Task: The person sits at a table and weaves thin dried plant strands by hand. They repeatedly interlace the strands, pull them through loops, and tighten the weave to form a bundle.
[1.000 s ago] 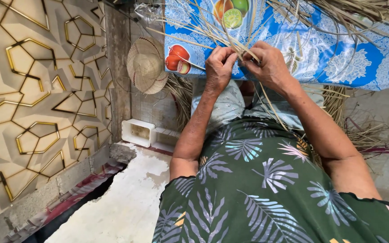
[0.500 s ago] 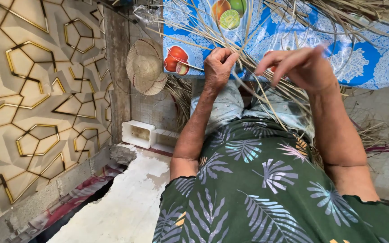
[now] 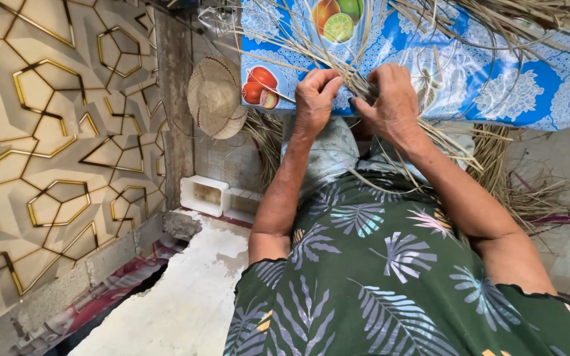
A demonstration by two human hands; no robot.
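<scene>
A bundle of dry, pale straw strands (image 3: 338, 62) fans out over a blue cloth with a fruit print (image 3: 496, 79). My left hand (image 3: 316, 97) is closed on the strands where they meet, knuckles up. Just right of it, almost touching, my right hand (image 3: 392, 99) pinches the same strands with its fingers curled. More loose strands trail down across my green leaf-print shirt (image 3: 390, 277) and past my right forearm. The spot where the strands cross is hidden by my fingers.
A small round woven hat (image 3: 216, 97) hangs on the wall to the left of the cloth. Two white rectangular containers (image 3: 204, 195) sit below it. A panel with a gold geometric pattern (image 3: 54, 151) fills the left side. A heap of loose straw (image 3: 529, 191) lies at right.
My right hand had swung out to the right with fingers spread, drawing a strand; it has now come back beside my left hand and closed on the strands. The left hand stayed put.
</scene>
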